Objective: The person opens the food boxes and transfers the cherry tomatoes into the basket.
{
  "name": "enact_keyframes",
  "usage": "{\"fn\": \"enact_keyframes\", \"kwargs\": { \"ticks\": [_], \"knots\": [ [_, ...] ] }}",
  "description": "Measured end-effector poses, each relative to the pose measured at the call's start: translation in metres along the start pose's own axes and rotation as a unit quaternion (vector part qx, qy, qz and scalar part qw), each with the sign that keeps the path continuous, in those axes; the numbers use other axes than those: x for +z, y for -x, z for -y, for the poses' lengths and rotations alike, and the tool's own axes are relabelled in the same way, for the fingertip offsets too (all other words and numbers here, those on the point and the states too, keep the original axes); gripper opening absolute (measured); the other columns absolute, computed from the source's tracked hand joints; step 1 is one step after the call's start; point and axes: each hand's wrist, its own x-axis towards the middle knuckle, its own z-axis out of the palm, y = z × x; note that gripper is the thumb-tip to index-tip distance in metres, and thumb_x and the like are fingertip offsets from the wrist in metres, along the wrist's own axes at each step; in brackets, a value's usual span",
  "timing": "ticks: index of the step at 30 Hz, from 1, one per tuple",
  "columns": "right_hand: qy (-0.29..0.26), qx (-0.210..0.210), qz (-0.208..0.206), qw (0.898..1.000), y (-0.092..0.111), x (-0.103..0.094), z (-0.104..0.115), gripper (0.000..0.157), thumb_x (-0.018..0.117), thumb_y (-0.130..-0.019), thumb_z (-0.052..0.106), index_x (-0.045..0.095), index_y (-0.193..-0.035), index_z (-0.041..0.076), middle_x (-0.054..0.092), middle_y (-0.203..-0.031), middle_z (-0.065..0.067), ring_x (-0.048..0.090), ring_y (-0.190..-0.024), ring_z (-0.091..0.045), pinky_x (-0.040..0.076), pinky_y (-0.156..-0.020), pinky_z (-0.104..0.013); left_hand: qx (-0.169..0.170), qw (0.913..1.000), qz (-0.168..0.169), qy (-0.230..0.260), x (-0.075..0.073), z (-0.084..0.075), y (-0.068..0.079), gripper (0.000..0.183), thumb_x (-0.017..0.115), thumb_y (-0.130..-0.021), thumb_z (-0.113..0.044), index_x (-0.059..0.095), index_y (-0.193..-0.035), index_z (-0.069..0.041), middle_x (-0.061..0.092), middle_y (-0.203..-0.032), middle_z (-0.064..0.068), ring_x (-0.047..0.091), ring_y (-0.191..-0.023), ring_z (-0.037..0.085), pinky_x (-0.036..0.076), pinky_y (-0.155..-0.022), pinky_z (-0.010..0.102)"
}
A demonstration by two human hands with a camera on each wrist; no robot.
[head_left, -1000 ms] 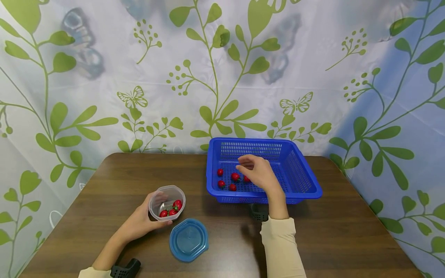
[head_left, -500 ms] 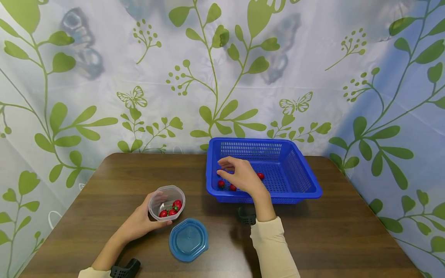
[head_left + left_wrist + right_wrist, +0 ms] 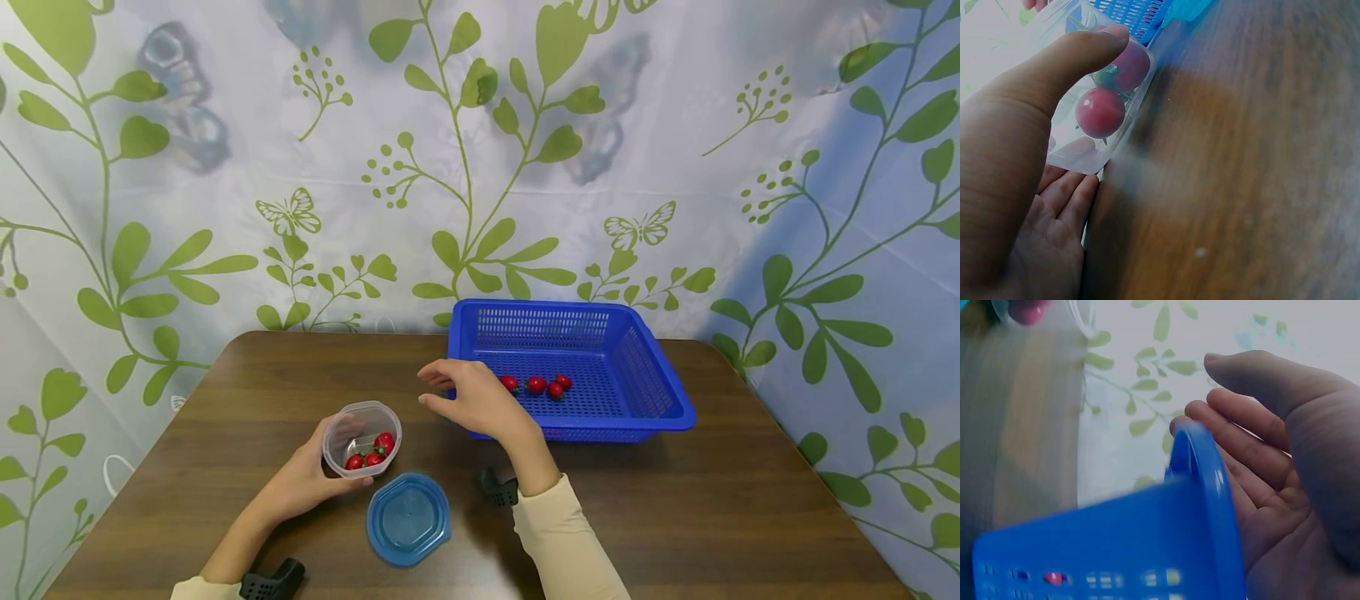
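Observation:
In the head view my left hand (image 3: 306,475) holds a clear plastic container (image 3: 363,408) on the left of the table, its thumb against the near side. Several cherry tomatoes (image 3: 374,458) lie inside; the left wrist view shows one round red cherry tomato (image 3: 1100,113) through the wall, below the thumb. My right hand (image 3: 480,400) hovers over the left rim of a blue plastic basket (image 3: 660,358), thumb apart from the fingers. Nothing shows between them in the right wrist view, where the basket's rim (image 3: 1219,487) is close by. Several cherry tomatoes (image 3: 536,385) lie in the basket; the hand may hide others.
A blue lid (image 3: 408,518) lies on the brown wooden table (image 3: 735,500), just right of and nearer than the container. Behind the table hangs a leaf-patterned curtain (image 3: 337,250). Black wrist mounts (image 3: 272,581) sit on both wrists.
My right hand has moved left from above the middle of the basket to its left rim, uncovering tomatoes behind it. The left hand and the container have stayed put.

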Motion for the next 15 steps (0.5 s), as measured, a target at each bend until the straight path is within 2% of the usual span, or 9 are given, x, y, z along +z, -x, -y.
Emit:
{"fn": "enact_keyframes", "kwargs": {
  "ticks": [8, 15],
  "knots": [
    [0.029, -0.028, 0.038, 0.998, -0.006, 0.020, 0.016, 0.034, 0.076, -0.096, 0.020, 0.070, -0.126, 0.008, 0.074, -0.122, -0.006, 0.071, -0.113, -0.023, 0.055, -0.097, -0.028, -0.001, 1.0000, 0.004, 0.006, 0.000, 0.001, 0.000, 0.094, 0.091, -0.078, -0.042, 0.035, -0.149, -0.016, 0.059, -0.145, 0.004, 0.055, -0.134, 0.028, 0.038, -0.106, 0.014],
    [0.067, -0.050, 0.051, 0.995, -0.011, 0.035, 0.024, 0.031, 0.076, -0.095, 0.023, 0.073, -0.122, 0.008, 0.076, -0.116, -0.005, 0.072, -0.107, -0.018, 0.055, -0.093, -0.023, 0.012, 0.9998, 0.007, 0.012, 0.000, -0.003, 0.000, 0.091, 0.089, -0.081, -0.037, 0.035, -0.150, -0.012, 0.059, -0.144, 0.010, 0.058, -0.131, 0.031, 0.044, -0.105, 0.019]
  ]
}}
